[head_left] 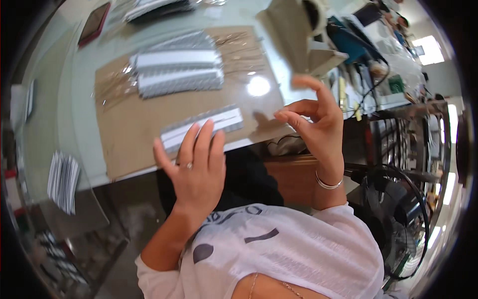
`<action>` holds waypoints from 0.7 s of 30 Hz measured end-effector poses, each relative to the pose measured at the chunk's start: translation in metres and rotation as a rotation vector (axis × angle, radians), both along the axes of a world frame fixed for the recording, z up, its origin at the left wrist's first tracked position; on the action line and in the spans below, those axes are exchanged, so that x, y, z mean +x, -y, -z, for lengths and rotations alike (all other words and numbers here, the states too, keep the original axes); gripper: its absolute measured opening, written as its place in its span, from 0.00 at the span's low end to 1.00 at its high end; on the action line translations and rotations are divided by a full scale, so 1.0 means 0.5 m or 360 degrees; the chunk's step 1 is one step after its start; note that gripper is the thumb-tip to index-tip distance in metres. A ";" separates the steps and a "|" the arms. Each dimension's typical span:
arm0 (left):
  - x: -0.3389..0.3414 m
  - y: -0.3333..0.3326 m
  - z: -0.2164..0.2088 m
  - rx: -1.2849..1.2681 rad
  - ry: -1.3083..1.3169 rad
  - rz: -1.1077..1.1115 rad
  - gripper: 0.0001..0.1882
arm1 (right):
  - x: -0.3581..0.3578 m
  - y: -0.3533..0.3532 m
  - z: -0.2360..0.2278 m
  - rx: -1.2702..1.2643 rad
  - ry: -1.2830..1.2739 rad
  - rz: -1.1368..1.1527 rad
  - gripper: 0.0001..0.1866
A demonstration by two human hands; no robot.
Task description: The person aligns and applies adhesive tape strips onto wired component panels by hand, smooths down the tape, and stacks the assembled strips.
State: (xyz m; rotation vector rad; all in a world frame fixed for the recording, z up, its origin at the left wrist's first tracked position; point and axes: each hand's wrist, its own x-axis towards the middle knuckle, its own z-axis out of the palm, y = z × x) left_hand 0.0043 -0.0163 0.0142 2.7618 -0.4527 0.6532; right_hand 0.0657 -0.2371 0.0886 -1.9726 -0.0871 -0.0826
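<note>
A flat grey-and-white strip (230,118) with a dark line along it lies near the front edge of a brown cardboard sheet (129,134). The fingers of my left hand (196,162), wearing a ring, are stretched out over the strip's near side, their tips on or just above it. To the right of the strip, my right hand (321,119) is raised, thumb and forefinger pinched together. Whatever may be between them is too small to see. Further back on the cardboard, several similar strips (179,60) lie in overlapping rows, with thin shiny strands (239,47) sticking out at both ends.
The cardboard lies on a glass-topped table (84,99). A phone in a red case (94,24) is at the far left, and a stack of strips (63,182) at the left edge. A beige object (289,35) stands back right. A black fan (398,214) is at my right.
</note>
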 end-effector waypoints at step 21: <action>-0.002 -0.010 -0.005 -0.0052 -0.0118 0.0040 0.30 | 0.013 -0.069 0.085 -0.0242 0.0589 -0.0678 0.10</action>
